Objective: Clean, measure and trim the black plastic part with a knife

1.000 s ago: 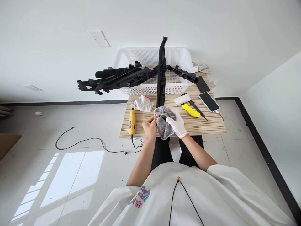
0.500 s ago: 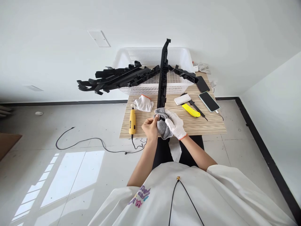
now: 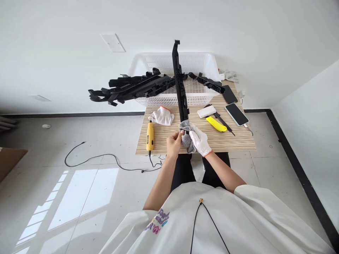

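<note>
A long black plastic rail (image 3: 179, 81) stands up from the table toward the wall, its top leaning left. Its lower end is wrapped in a grey cloth (image 3: 186, 138). My bare left hand (image 3: 173, 143) pinches the cloth and the rail's bottom end from the left. My right hand (image 3: 200, 140), in a white knit glove, is closed round the cloth from the right. Both hands are over the front part of the wooden table (image 3: 233, 139).
A white mesh basket (image 3: 201, 63) at the back holds long black plastic parts (image 3: 132, 88) that jut out left. On the table lie a spare white glove (image 3: 162, 115), a yellow rotary tool (image 3: 149, 135) with a cable, a yellow cutter (image 3: 215, 124), a white block (image 3: 206, 111) and two phones (image 3: 236, 114).
The rail's top has swung from leaning slightly right to leaning left. Both hands with the cloth have shifted a little right along its lower end.
</note>
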### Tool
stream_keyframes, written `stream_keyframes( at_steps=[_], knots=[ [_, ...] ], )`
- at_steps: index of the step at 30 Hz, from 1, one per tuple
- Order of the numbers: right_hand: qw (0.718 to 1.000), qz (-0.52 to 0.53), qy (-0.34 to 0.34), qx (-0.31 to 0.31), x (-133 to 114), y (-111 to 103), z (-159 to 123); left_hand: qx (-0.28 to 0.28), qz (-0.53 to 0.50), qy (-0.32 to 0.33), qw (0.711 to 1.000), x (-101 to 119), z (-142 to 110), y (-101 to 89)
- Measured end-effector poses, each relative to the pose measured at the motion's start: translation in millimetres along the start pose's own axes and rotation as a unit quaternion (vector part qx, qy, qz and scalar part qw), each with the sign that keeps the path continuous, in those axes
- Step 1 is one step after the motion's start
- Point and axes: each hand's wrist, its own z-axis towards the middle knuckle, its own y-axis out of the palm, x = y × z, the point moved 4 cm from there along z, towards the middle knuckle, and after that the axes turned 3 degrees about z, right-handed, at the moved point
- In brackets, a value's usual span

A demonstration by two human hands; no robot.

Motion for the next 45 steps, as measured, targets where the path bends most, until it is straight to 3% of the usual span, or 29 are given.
stream_keyframes(
  at_steps=[8,16,21,32,40,45],
  knots=[
    [0.997,0.033,0.064,0.012,10,3,1,-0.114,0.043,0.017,0.992,16,0,7.8],
    [0.999,0.028,0.042,-0.016,5,2,2,-0.036,0.038,0.011,0.999,8,7,2.2],
    [0.999,0.033,0.035,-0.008,6,2,2,-0.017,0.045,0.007,0.999,8,5,-1.0],
    [0.996,0.084,0.029,0.018,19,4,4,-0.13,0.065,0.006,0.989,10,-1,8.0],
    [0.993,0.11,0.026,0.017,15,5,4,-0.041,0.051,0.02,0.998,-5,4,2.9],
    [0.993,0.113,0.027,0.015,14,5,5,-0.016,0.053,0.027,0.998,-6,2,-0.3]
  ],
)
